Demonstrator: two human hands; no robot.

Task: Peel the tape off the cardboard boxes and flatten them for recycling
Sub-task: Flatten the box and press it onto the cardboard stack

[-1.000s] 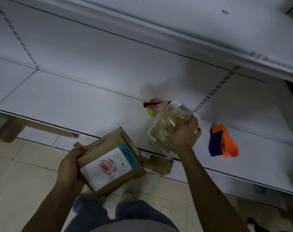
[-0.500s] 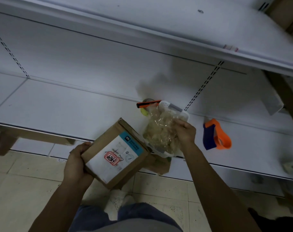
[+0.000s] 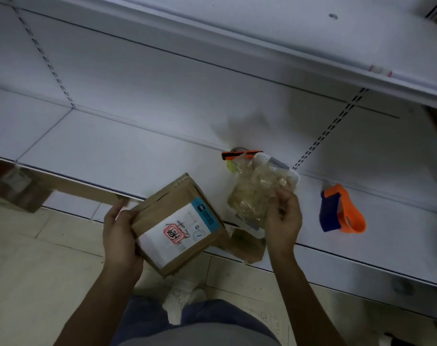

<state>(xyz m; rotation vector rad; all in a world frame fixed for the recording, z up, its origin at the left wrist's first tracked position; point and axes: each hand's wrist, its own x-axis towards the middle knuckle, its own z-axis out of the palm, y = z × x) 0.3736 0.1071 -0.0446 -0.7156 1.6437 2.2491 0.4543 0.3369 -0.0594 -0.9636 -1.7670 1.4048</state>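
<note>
— Curled round what, the left hand [image 3: 120, 236]?
— Round the left edge of the cardboard box [image 3: 177, 216]. The fingers were hidden beneath it. The box was held tilted, with its white label [image 3: 172, 236] facing up.
— And the right hand [image 3: 283, 221]?
— Its fingers were bent, pinching the near edge of a crumpled clear bundle [image 3: 254, 193] just right of the box. The bundle lay on the white shelf [image 3: 112, 156], over something white I couldn't make out.
— Anything else nearby?
— A cardboard scrap [image 3: 247, 243] lay between the hands, at the shelf's lip. An orange-and-blue tape dispenser [image 3: 342, 213] sat right of the right hand, apart from it. An orange knife [image 3: 237, 154] lay just beyond the bundle.
</note>
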